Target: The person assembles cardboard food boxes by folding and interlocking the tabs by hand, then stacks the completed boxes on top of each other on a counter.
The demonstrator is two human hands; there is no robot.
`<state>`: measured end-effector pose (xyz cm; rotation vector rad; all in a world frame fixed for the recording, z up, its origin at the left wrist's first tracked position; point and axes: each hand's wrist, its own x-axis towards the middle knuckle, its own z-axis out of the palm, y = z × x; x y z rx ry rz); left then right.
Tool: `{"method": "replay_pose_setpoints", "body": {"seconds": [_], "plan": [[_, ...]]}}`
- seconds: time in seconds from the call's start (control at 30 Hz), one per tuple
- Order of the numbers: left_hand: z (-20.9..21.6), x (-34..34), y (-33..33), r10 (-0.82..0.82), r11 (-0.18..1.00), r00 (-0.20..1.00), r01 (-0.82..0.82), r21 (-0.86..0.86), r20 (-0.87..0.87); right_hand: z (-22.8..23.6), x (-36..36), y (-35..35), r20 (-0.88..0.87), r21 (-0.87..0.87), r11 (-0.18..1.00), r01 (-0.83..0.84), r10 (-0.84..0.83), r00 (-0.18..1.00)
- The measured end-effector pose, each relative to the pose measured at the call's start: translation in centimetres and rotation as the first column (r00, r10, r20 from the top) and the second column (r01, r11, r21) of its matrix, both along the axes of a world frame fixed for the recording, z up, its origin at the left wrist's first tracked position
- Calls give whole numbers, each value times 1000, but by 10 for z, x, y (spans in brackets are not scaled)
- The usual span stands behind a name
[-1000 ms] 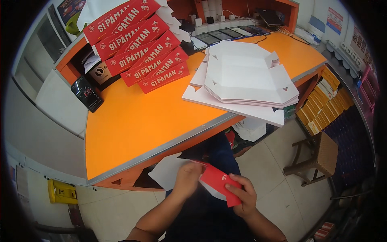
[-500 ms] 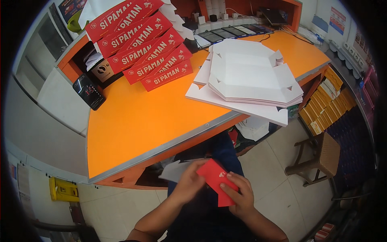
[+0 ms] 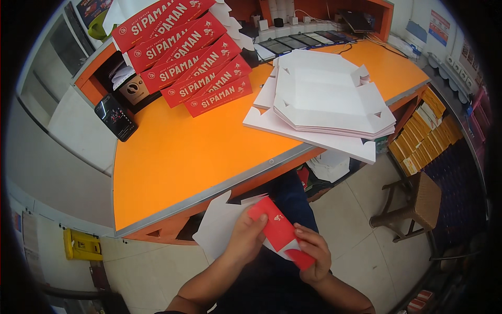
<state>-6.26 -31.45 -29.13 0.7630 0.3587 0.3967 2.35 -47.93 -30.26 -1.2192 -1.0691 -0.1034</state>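
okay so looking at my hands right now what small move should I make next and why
Perhaps use the right hand to ease the small red flap in toward the red panel. That hand already holds the flap, the left hand steadies the panel's other end, and white board shows between flap and panel, so that end looks unclosed.

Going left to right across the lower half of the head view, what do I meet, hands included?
Yellow object by the wall → left hand → red carton → right hand → brown stool.
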Motion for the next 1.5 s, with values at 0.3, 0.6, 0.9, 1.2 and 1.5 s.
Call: {"method": "replay_pose_setpoints", "body": {"seconds": [0.3,0.6,0.9,1.2,1.5], "plan": [[3,5,-6,9,1000,1000,-9,26,9,-3,-6,-3,8,-110,991,82,-81,997],[-4,-5,-11,-101,980,987,121,159,-125,9,16,-7,264,-470,875,118,12,965],[-7,12,-46,-5,945,998,25,326,-62,6,-2,1,261,-507,777,372,-273,926],[-1,4,-5,-400,680,846,532,505,-352,-8,44,-25,-291,-333,938,98,-201,935],[7,4,-11,-362,609,824,563,559,-436,30,63,-28,24,-504,862,51,-46,999]]}}
